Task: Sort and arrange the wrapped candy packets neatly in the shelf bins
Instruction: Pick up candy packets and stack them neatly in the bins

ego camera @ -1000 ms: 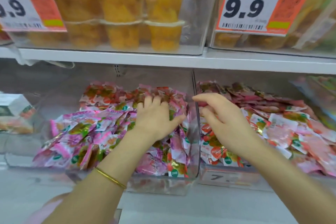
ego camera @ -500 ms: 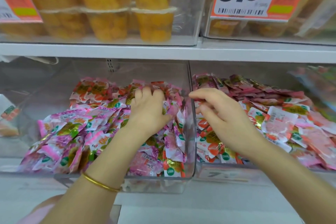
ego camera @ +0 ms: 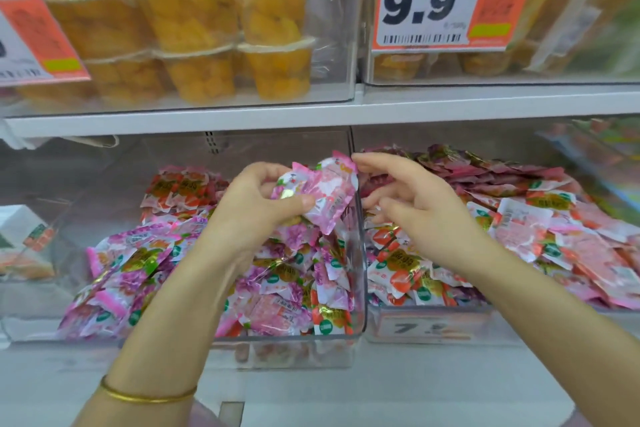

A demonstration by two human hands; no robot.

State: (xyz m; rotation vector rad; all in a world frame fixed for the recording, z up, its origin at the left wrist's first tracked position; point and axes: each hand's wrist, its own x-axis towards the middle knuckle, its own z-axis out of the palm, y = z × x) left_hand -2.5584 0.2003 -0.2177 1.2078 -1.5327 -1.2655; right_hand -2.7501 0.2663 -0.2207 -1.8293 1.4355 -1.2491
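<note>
While our left fingers (ego camera: 298, 201) curl round a bunch (ego camera: 329, 191) of pink packets, thumb pressed on its front, the bunch sits raised just left of the divider (ego camera: 360, 270), near its top edge. Our left hand (ego camera: 252, 208) hangs over the left heap (ego camera: 138, 260). Right of the divider, our right fingers (ego camera: 381, 163) are loosely spread and hold nothing. The forefinger reaches to the divider's top beside the bunch, and we cannot tell whether it touches. Our right hand (ego camera: 422, 211) hovers over the right heap (ego camera: 519, 225). A bangle (ego camera: 145, 397) rings our left wrist, low and left of the divider. Above the divider runs the shelf (ego camera: 346, 111), with cups (ego camera: 273, 69) and a 9.9 tag (ego camera: 433, 0).
</note>
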